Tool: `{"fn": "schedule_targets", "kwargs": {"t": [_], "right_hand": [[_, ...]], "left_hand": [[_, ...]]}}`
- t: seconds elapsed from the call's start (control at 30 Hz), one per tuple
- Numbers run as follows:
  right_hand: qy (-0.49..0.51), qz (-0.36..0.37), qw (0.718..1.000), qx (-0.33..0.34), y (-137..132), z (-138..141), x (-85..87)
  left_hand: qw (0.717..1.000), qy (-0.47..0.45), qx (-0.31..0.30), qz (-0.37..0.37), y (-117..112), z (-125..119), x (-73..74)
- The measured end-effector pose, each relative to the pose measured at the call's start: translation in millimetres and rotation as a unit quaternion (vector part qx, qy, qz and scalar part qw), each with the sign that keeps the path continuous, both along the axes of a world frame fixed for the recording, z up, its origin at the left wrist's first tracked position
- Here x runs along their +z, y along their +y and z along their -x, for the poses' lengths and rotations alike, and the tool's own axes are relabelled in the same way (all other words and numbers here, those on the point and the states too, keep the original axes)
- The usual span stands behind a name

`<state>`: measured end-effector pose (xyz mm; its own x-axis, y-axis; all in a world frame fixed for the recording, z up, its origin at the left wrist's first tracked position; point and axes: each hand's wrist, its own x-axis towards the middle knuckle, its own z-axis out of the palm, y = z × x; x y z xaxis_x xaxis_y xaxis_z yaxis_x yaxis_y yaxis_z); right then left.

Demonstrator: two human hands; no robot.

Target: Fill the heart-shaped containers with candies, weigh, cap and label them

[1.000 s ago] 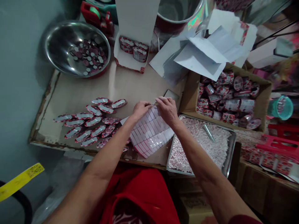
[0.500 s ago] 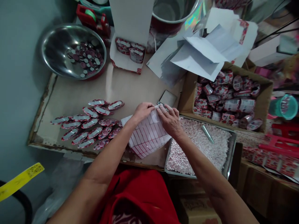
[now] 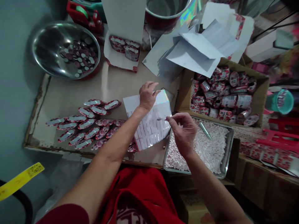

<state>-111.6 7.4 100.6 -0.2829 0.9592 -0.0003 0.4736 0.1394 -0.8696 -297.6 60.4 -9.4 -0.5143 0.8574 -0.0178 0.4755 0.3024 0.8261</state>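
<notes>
A sheet of white rectangular labels (image 3: 149,133) lies tilted on the table, its upper part glossy and bare of label outlines. My left hand (image 3: 148,96) is over the sheet's upper part, thumb and fingers curved and apart, with nothing seen between them. At the sheet's right edge, my right hand (image 3: 184,129) pinches thumb and forefinger together. A thin sliver, apparently a label seen edge-on, runs from those fingertips over the sheet. Left of the sheet stand several small red-printed containers (image 3: 86,124), many with white strips along their upturned edges.
A metal tray (image 3: 230,149) of small pale pellets, with a clear tube (image 3: 205,131) on top, is at right. Behind it stands a cardboard box (image 3: 184,96) of printed containers. A steel bowl (image 3: 46,56) holds small discs. Loose papers (image 3: 198,49) overhang the box.
The hands have parted from the sheet's top edge. My left hand opened and moved up; my right hand moved right and down to a pinch. The sheet now lies flatter, its upper part exposed.
</notes>
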Motion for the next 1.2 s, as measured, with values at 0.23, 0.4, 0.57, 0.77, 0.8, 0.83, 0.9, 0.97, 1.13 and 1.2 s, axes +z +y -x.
{"fn": "schedule_targets", "kwargs": {"t": [0.23, 0.4, 0.57, 0.77, 0.8, 0.83, 0.9, 0.97, 1.13, 1.2], "right_hand": [[0.157, 0.28, 0.943, -0.082, -37.1, 24.8, -18.0], [0.17, 0.353, 0.916, -0.083, -57.9, 39.8, -27.6], [0.165, 0.382, 0.907, -0.068, -75.8, 52.8, -27.7], [0.138, 0.328, 0.934, -0.003, -99.3, 65.0, -44.3], [0.127, 0.319, 0.939, 0.011, -103.0, 66.7, -47.8], [0.115, 0.311, 0.943, 0.026, -106.1, 67.8, -50.9], [0.089, 0.298, 0.949, 0.063, -109.0, 68.0, -55.5], [0.066, 0.298, 0.946, 0.107, -106.7, 65.2, -56.6], [0.024, 0.405, 0.888, 0.217, -89.2, 63.3, -44.7], [-0.003, 0.417, 0.875, 0.247, -85.9, 72.5, -38.7]], "left_hand": [[0.876, -0.479, 0.046, 0.037, -153.6, -4.2, 34.8], [0.86, -0.503, 0.09, 0.003, -212.2, -3.8, 43.3], [0.89, -0.44, 0.116, 0.022, -229.7, 7.8, 41.5], [0.872, -0.467, 0.129, 0.062, -257.4, 15.5, 45.1], [0.867, -0.475, 0.135, 0.068, -260.8, 16.2, 45.7], [0.862, -0.48, 0.147, 0.072, -264.0, 17.6, 46.0], [0.854, -0.48, 0.186, 0.073, -270.8, 23.1, 46.2], [0.855, -0.464, 0.217, 0.076, -278.9, 32.1, 46.6], [0.86, -0.463, 0.194, 0.092, -301.0, 55.5, 55.6], [0.86, -0.464, 0.187, 0.095, -307.9, 60.8, 61.2]]}}
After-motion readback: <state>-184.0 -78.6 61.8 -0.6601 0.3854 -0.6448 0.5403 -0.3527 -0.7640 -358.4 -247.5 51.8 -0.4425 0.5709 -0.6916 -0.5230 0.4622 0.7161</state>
